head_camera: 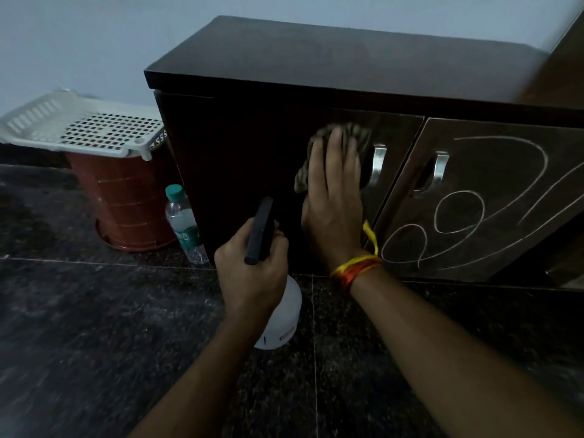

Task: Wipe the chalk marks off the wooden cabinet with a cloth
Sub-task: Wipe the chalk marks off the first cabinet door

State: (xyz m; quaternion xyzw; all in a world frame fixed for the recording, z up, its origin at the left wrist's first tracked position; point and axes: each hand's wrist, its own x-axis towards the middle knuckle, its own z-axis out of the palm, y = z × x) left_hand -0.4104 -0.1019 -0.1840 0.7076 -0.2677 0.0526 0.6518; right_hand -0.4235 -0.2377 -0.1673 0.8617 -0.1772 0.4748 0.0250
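While the right hand [333, 197] presses flat, fingers spread, on a crumpled cloth [344, 137] against the left door of the dark wooden cabinet [316, 58], the left hand [252, 267] grips a white spray bottle [281, 320] by its black trigger head. Chalk marks [467, 210] loop across the right door. A water bottle [185, 222] stands beside the cabinet, near a brown bin [126, 197].
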